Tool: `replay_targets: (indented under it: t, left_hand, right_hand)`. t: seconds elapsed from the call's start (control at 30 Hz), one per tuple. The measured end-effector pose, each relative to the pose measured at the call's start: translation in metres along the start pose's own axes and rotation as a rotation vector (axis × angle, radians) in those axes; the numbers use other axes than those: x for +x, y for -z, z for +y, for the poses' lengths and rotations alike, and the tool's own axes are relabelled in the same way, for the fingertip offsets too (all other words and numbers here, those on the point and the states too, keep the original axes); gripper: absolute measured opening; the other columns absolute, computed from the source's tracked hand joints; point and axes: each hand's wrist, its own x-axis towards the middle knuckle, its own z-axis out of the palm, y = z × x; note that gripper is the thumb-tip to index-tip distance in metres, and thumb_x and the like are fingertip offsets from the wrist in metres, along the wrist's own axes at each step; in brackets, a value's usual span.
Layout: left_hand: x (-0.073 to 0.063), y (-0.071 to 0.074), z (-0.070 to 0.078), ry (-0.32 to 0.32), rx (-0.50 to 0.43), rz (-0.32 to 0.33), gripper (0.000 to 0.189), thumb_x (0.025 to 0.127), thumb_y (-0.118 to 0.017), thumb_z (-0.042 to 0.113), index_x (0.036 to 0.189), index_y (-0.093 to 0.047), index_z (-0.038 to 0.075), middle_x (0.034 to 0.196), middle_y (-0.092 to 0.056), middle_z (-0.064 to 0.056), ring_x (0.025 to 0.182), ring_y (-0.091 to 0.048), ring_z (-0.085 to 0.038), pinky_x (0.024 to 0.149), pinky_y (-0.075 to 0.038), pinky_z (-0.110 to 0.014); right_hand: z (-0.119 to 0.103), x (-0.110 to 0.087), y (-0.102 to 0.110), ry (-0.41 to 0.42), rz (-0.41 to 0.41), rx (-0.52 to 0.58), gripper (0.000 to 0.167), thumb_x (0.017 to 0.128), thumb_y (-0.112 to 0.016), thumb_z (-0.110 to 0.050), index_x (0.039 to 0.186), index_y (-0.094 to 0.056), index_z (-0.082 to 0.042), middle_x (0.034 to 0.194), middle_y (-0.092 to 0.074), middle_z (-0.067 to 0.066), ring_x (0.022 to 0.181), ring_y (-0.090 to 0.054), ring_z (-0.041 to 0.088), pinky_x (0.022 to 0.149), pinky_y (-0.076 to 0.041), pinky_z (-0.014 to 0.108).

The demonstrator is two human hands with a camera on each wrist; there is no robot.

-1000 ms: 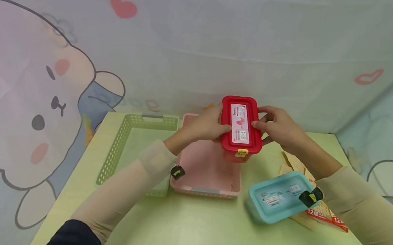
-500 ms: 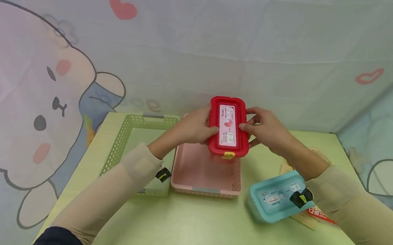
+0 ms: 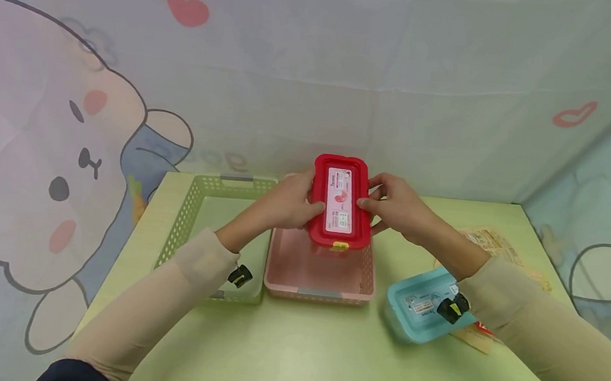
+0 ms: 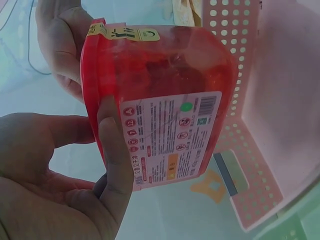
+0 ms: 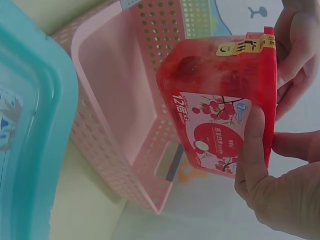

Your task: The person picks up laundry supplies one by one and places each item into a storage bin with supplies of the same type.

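Observation:
Between both hands a red lidded plastic box (image 3: pixel 340 202) is held up over the far part of the pink basket (image 3: pixel 320 275). My left hand (image 3: pixel 294 201) grips its left side, thumb on the lid's edge. On the right side my right hand (image 3: pixel 396 206) pinches the lid's rim between thumb and fingers. The left wrist view shows the box's printed side label (image 4: pixel 172 135) and the left hand's fingers curled against it. In the right wrist view, the see-through red wall (image 5: pixel 205 65) shows dark shapes inside, too unclear to name.
A green basket (image 3: pixel 173 234) stands left of the pink one, partly behind the left arm. A teal lidded box (image 3: pixel 420 307) sits at the right, resting beside tan and red packets (image 3: pixel 487 240) under the right arm. A printed curtain (image 3: pixel 314 83) hangs behind the table.
Both hands have carried the red box leftward and slightly toward me, from the right side of the pink basket to over its middle. The baskets and the teal box stay put.

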Motion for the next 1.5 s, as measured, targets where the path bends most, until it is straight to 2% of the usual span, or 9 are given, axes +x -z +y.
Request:
replay_targets:
  t: [0.2,0.4,0.63,0.8,1.1,1.23,1.3,1.5]
  left_hand:
    - [-0.007,0.005,-0.008,0.041,0.052,-0.021,0.069,0.099,-0.073,0.016,0.155,-0.036,0.000,0.123,-0.060,-0.014,0.090,-0.071,-0.021,0.070,-0.064,-0.033]
    - [-0.010,0.008,-0.014,0.037,0.104,-0.017,0.073,0.098,-0.072,0.015,0.157,-0.033,-0.002,0.129,-0.060,-0.016,0.102,-0.069,-0.025,0.081,-0.064,-0.039]
    - [-0.015,0.009,-0.022,0.075,0.148,-0.031,0.078,0.100,-0.068,0.018,0.162,-0.026,-0.002,0.119,-0.065,-0.016,0.090,-0.071,-0.022,0.077,-0.063,-0.036]
    - [-0.018,0.008,-0.028,0.089,0.198,-0.045,0.086,0.100,-0.068,0.020,0.165,-0.018,-0.006,0.119,-0.066,-0.016,0.090,-0.070,-0.021,0.079,-0.062,-0.036]
    - [-0.022,0.002,-0.040,0.135,0.234,-0.091,0.073,0.101,-0.068,0.020,0.158,-0.031,-0.007,0.114,-0.068,-0.017,0.087,-0.070,-0.021,0.075,-0.061,-0.035]
    - [-0.022,-0.002,-0.044,0.159,0.224,-0.090,0.063,0.101,-0.068,0.019,0.150,-0.040,-0.007,0.109,-0.068,-0.017,0.084,-0.070,-0.022,0.074,-0.060,-0.036]
    - [-0.022,-0.004,-0.046,0.174,0.229,-0.088,0.063,0.100,-0.069,0.019,0.150,-0.039,-0.008,0.110,-0.068,-0.017,0.082,-0.070,-0.022,0.072,-0.060,-0.036]
    - [-0.023,-0.013,-0.051,0.217,0.287,-0.105,0.087,0.100,-0.071,0.021,0.161,-0.020,-0.014,0.123,-0.067,-0.021,0.081,-0.069,-0.020,0.068,-0.060,-0.032]
  right_hand:
    - [0.001,0.004,-0.013,0.003,-0.022,0.022,0.055,0.101,-0.071,-0.012,0.145,-0.042,0.003,0.120,-0.057,0.022,0.104,-0.069,0.035,0.077,-0.065,0.045]
    - [0.004,0.007,-0.024,0.005,-0.030,0.079,0.058,0.100,-0.072,-0.010,0.147,-0.041,0.002,0.124,-0.058,0.022,0.107,-0.070,0.036,0.079,-0.064,0.051]
    - [0.004,0.009,-0.035,0.003,-0.030,0.114,0.056,0.100,-0.072,-0.008,0.147,-0.042,-0.001,0.122,-0.058,0.021,0.103,-0.071,0.035,0.077,-0.065,0.050]
    - [0.011,0.014,-0.042,0.021,-0.053,0.122,0.050,0.101,-0.070,-0.007,0.144,-0.045,0.000,0.121,-0.058,0.022,0.096,-0.073,0.033,0.076,-0.065,0.050]
    - [0.017,0.019,-0.056,-0.023,-0.069,0.084,0.046,0.101,-0.071,-0.008,0.140,-0.050,0.001,0.117,-0.061,0.022,0.090,-0.075,0.032,0.072,-0.065,0.044]
    - [0.019,0.021,-0.059,-0.040,-0.091,0.083,0.041,0.101,-0.072,-0.010,0.135,-0.051,0.002,0.116,-0.064,0.022,0.089,-0.076,0.031,0.074,-0.065,0.046]
    - [0.021,0.023,-0.061,-0.043,-0.095,0.078,0.040,0.101,-0.072,-0.010,0.133,-0.051,0.002,0.114,-0.065,0.021,0.088,-0.076,0.031,0.075,-0.065,0.048]
    - [0.026,0.028,-0.068,-0.066,-0.077,0.041,0.039,0.100,-0.074,-0.011,0.129,-0.052,0.001,0.110,-0.066,0.020,0.085,-0.076,0.029,0.078,-0.064,0.050]
